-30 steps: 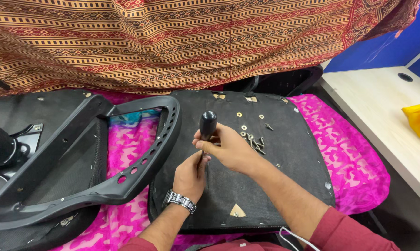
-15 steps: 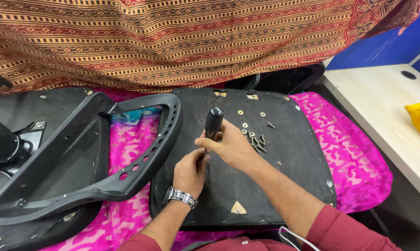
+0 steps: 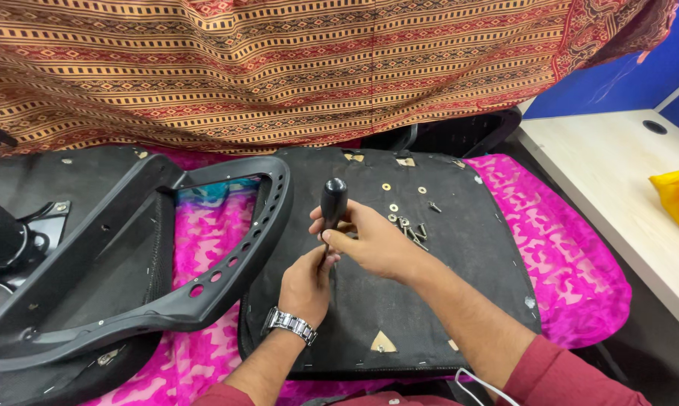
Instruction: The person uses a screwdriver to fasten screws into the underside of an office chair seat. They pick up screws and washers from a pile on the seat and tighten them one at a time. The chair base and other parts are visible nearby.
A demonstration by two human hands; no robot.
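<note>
Screwdriver stands upright between both hands over the black fabric-covered seat panel [image 3: 400,301].

Left hand [image 3: 306,286], nearer, pinches the shaft low; right hand [image 3: 373,244] wraps the black-handled screwdriver [image 3: 333,201] above. Loose metal screws and washers [image 3: 409,225] lie just beyond.

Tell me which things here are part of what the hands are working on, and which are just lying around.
In use:
black-handled screwdriver
right hand around its handle
left hand at its shaft
flat black fabric-covered seat panel
loose metal screws and washers

Lying about:
black plastic perforated chair frame
yellow cloth
pale wooden desk
</note>
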